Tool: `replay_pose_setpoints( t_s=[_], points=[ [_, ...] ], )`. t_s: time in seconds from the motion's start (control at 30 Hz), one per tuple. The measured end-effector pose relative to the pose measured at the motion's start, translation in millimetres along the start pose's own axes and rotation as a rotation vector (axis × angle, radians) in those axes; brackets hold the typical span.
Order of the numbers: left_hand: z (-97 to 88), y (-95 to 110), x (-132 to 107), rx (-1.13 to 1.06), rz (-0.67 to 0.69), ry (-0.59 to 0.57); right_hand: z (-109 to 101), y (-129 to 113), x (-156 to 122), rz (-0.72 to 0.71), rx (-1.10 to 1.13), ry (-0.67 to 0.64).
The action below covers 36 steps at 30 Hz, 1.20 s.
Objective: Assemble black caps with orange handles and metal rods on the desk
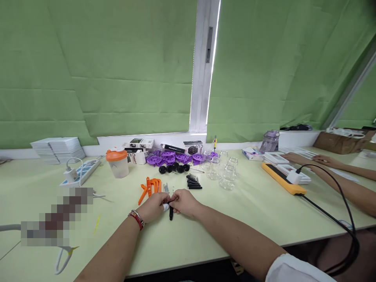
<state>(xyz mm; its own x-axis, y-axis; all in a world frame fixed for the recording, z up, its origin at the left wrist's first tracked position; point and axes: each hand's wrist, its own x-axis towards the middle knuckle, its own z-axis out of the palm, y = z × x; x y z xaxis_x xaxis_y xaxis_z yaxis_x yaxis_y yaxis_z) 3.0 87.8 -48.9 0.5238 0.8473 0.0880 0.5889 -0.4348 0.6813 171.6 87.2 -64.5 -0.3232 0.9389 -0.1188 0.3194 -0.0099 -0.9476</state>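
Observation:
My left hand (153, 206) and my right hand (184, 203) meet low over the pale green table (235, 219). Both are closed around a small black rod-like part (170, 214) that points down toward the table; a small white piece (166, 207) shows at my left fingertips. A red bracelet sits on my left wrist. Just beyond my hands lie orange plastic pieces (149, 187), a few thin metal pins (166, 188) and a stack of black rods (194, 182).
Farther back are purple wheel-like discs (176, 158), black round knobs (174, 168), clear glass jars (223, 168), an orange-lidded cup (117, 162) and small boxes. A power strip (80, 172) lies left. Another person's arms (337, 176) rest at right, beside a yellow power strip (283, 179) and black cable.

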Motion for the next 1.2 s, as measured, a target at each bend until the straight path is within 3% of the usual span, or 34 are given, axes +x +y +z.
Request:
replay_pose_setpoints(
  t_s=[0.1,0.23,0.37,0.47,0.63,0.77,0.93,1.07,1.2],
  points=[
    [-0.4,1.6,-0.4,0.067,-0.016,0.018,-8.5,-2.1,-2.4,-0.065,-0.144,0.007],
    [-0.5,0.2,-0.9,0.048,-0.062,0.014,-48.4,-4.7,-4.7,-0.213,-0.536,0.287],
    [-1.9,0.8,-1.1,-0.004,-0.078,0.062,-94.6,1.0,-4.1,-0.094,-0.706,0.383],
    [-3.0,2.7,-0.7,-0.048,-0.069,0.136,-108.3,7.2,-1.0,-0.031,-0.733,0.354],
    [-1.6,1.4,2.5,-0.063,-0.037,0.282,-102.8,7.7,2.3,-0.009,-0.759,0.298],
    [0.8,1.0,4.0,-0.034,-0.025,0.325,-95.1,4.8,-0.2,-0.024,-0.737,0.261],
    [4.6,13.2,2.5,-0.106,0.018,0.257,-67.5,2.2,-5.1,-0.219,-0.396,0.131],
    [9.5,22.8,2.6,-0.176,0.079,0.190,-44.0,-1.9,-9.8,-0.278,-0.154,-0.005],
    [12.0,25.2,3.3,-0.239,0.078,0.179,-44.9,-4.7,-11.1,-0.307,-0.094,-0.057]
  ],
)
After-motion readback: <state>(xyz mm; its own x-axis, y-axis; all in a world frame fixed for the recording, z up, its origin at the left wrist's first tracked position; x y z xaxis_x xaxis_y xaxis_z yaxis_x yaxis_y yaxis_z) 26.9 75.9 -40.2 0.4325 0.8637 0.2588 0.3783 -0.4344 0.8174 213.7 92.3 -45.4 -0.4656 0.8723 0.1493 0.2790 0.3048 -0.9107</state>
